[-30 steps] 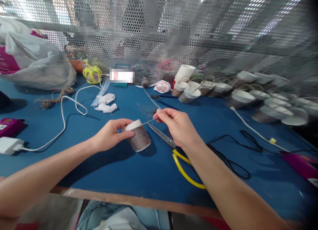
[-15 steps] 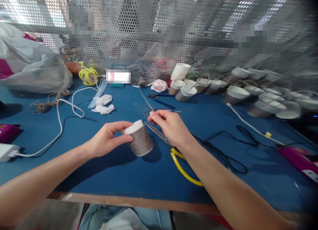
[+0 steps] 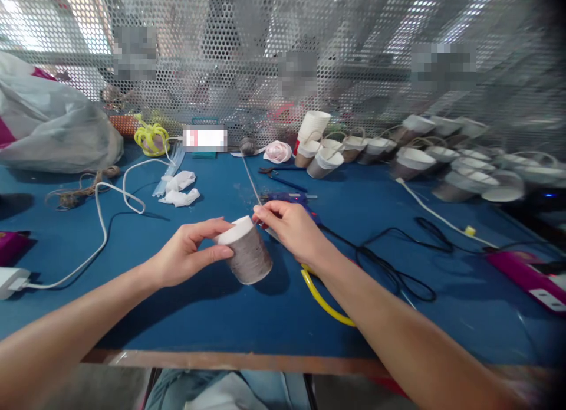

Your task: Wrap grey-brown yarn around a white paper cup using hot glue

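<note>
My left hand is closed on the white rim of a paper cup, which is tilted and wrapped in grey-brown yarn. Close by the cup's upper right edge, my right hand pinches a strand of yarn between thumb and fingers. That strand runs taut back to a small grey yarn ball by the mesh. Under my right hand and forearm lie scissors with yellow handles; their blades are mostly hidden. A blue glue gun lies just behind my right hand, partly covered.
Several yarn-covered cups with handles stand at the back right, beside stacked white cups. Pliers and a pink ribbon roll lie at the back. Black cable and white cable cross the blue table.
My right hand has moved slightly left, closer to the cup's rim, and now covers most of the scissor blades. More of the glue gun shows. The camera view has shifted a little.
</note>
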